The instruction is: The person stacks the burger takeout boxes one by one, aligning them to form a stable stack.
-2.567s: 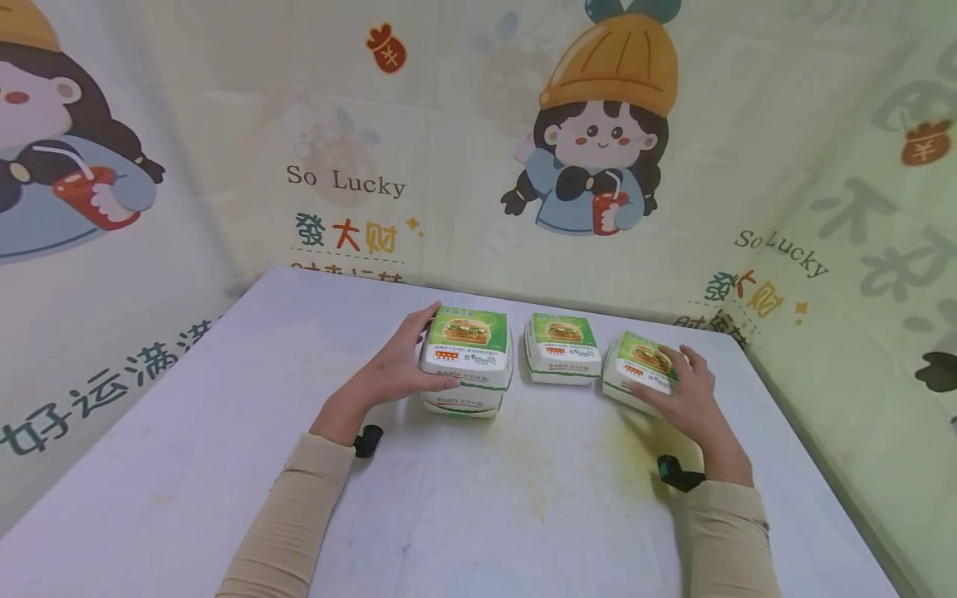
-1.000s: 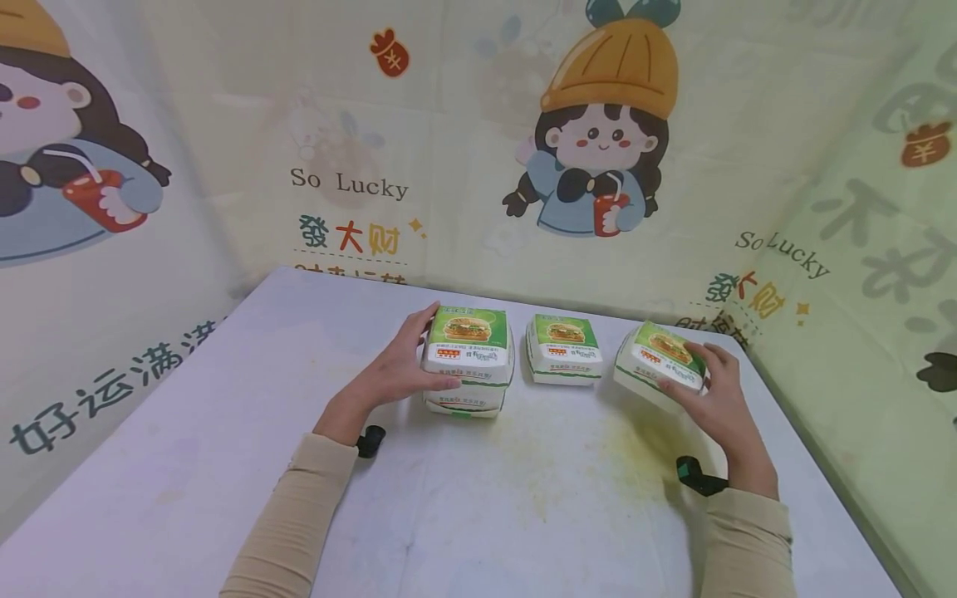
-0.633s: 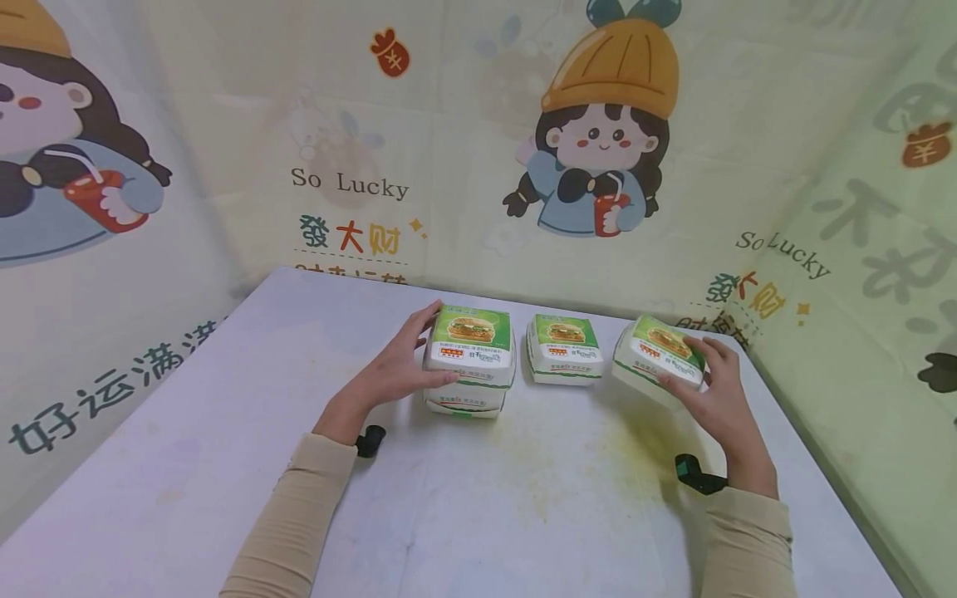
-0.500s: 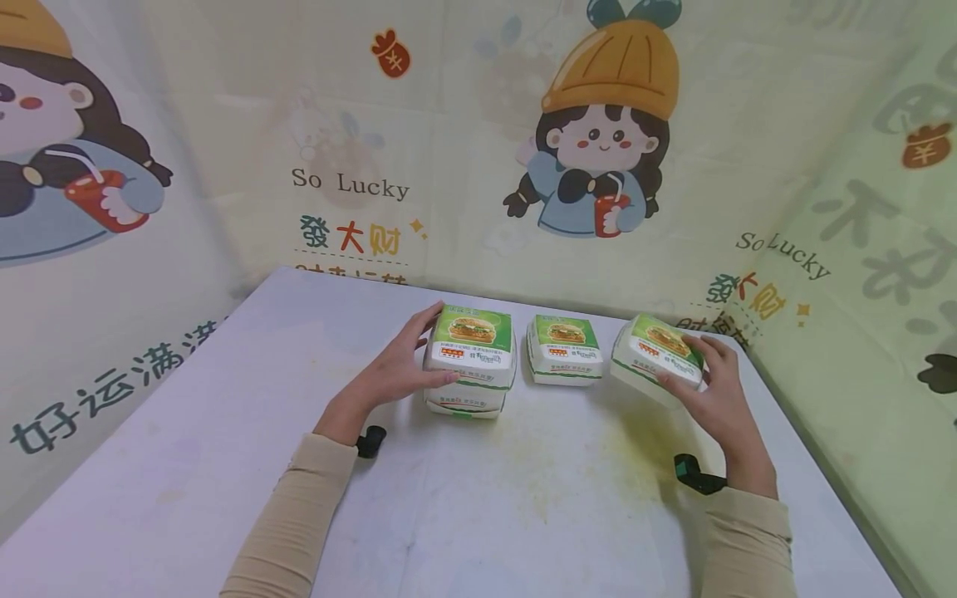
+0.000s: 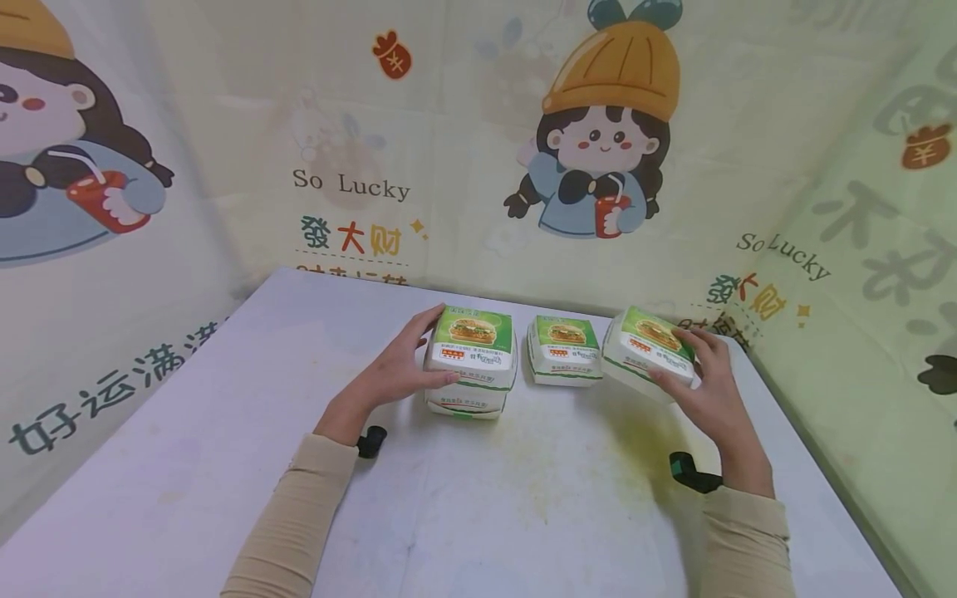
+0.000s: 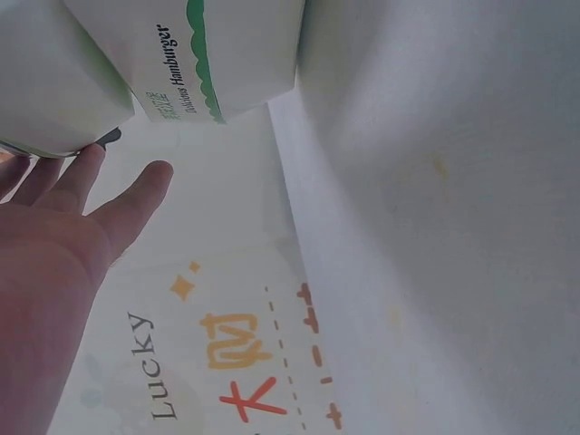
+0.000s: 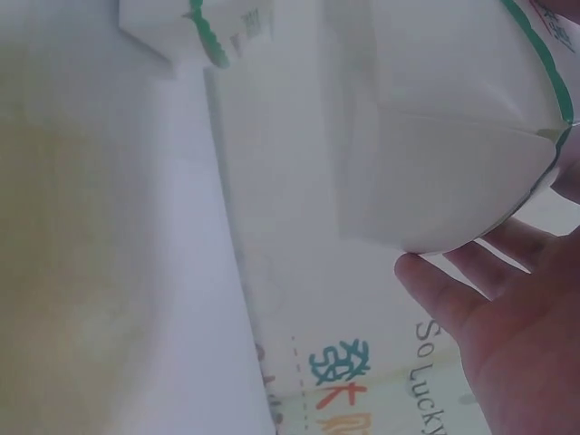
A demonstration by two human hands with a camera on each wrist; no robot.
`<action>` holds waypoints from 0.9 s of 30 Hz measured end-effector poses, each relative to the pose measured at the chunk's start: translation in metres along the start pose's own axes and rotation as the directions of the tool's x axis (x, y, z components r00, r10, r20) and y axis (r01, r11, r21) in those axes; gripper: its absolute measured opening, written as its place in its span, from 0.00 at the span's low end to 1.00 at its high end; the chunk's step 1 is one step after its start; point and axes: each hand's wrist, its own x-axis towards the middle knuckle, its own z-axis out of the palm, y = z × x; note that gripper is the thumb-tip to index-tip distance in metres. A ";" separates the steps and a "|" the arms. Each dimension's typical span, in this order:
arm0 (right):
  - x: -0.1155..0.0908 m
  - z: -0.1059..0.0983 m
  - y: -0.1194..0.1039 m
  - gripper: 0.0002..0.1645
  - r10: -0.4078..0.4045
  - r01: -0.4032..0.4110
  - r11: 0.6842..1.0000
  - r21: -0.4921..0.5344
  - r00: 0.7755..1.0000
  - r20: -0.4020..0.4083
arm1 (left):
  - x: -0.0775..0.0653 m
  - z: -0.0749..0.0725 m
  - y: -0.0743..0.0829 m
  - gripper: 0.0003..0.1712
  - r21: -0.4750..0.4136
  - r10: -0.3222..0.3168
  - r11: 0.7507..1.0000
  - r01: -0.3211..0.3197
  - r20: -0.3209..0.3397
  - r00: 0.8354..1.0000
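Note:
Two white-and-green hamburger boxes form a stack on the left of the group. My left hand (image 5: pixel 396 365) grips the upper box (image 5: pixel 471 336) of that stack, thumb along its front and fingers at its left and back. Below it, the lower box (image 5: pixel 465 403) stands on the table. In the left wrist view the left hand (image 6: pixel 63 245) has its fingertips against the upper box (image 6: pixel 59 86). My right hand (image 5: pixel 706 382) holds another hamburger box (image 5: pixel 647 347), tilted and raised off the table, its underside facing the right wrist view. A further hamburger box (image 5: pixel 564 350) sits between them, untouched.
The white table (image 5: pixel 478 515) carries yellowish stains below the right box. A printed cloth wall (image 5: pixel 449 166) stands close behind the boxes, and another cloth side (image 5: pixel 845 349) runs along the right. Black wrist devices sit by both cuffs.
My right hand first carried its box to the right and off the table, then back slightly left and higher. The upper stacked box has shifted slightly right; my left hand has barely moved.

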 end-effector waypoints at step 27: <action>0.005 0.019 -0.028 0.39 -0.136 0.136 0.991 -0.005 0.991 -0.005 | 0.000 0.000 0.001 0.61 -0.001 0.011 1.000 -0.011 -0.001 1.000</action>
